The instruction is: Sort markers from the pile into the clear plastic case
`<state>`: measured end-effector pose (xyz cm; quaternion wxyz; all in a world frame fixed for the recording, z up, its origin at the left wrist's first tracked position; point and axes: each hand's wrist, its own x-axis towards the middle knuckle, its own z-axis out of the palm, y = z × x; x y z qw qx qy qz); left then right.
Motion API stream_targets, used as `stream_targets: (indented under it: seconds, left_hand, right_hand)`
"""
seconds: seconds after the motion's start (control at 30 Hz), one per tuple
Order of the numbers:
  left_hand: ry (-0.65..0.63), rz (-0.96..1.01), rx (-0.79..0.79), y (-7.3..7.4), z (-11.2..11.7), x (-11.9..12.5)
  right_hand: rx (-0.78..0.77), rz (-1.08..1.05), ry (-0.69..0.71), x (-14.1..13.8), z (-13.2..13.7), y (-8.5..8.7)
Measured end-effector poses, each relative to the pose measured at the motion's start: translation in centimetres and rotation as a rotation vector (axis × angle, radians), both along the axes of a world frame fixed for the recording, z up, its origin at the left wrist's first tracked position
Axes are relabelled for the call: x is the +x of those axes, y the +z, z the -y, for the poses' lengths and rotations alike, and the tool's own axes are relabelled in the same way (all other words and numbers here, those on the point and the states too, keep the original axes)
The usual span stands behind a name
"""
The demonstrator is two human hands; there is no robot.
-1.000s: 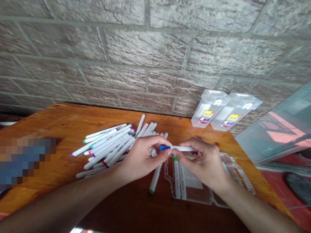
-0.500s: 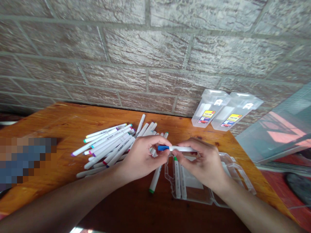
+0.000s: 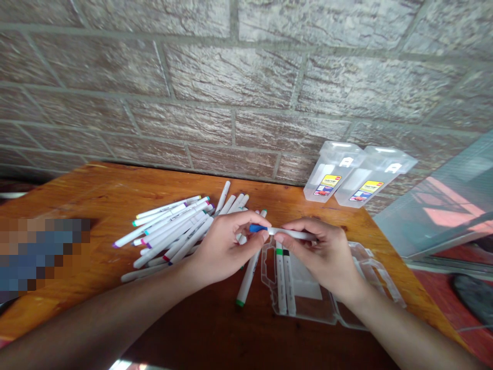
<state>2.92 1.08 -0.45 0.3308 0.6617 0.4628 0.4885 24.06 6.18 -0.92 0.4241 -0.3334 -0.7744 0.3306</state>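
Observation:
Between my two hands lies a white marker (image 3: 292, 234) with a blue cap (image 3: 258, 227), held nearly level above the table. My left hand (image 3: 231, 241) pinches the blue cap end between thumb and fingers. The white barrel is gripped by my right hand (image 3: 319, 252). Under the right hand an open clear plastic case (image 3: 316, 313) lies on the table, with a green-banded marker (image 3: 281, 282) and a black-banded marker (image 3: 289, 282) side by side in its left part. Left of the case rests a loose green-ended marker (image 3: 246, 282).
A heap of white markers (image 3: 173, 231) with various coloured ends spreads over the wooden table (image 3: 92, 205) at left. Two upright translucent cases (image 3: 323, 174) with labels stand at the back right by the brick wall (image 3: 254, 144). A pixelated patch (image 3: 38, 257) covers the far left.
The marker has risen slightly and its barrel end now tilts a little down to the right. The black band of the second marker in the case now shows. Both hands keep their hold.

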Motion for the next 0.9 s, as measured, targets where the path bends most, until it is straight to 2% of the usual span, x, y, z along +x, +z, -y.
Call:
stream_targets:
  seconds: [0.2, 0.37, 0.67, 0.9]
  left_hand:
    - [0.009, 0.182, -0.074, -0.4, -0.6, -0.2]
    - [0.022, 0.268, -0.141, 0.0, -0.7, -0.2]
    - [0.056, 0.3, -0.116, 0.8, -1.0, -0.5]
    - [0.084, 0.406, -0.161, 0.1, -1.4, -0.8]
  right_hand:
    - [-0.087, -0.089, 0.004, -0.4, -0.5, 0.2]
    - [-0.105, -0.132, -0.004, -0.4, -0.6, 0.5]
    - [-0.136, -0.193, -0.014, -0.3, -0.6, 1.0]
    - [-0.214, -0.246, 0.01, -0.3, -0.5, 1.4]
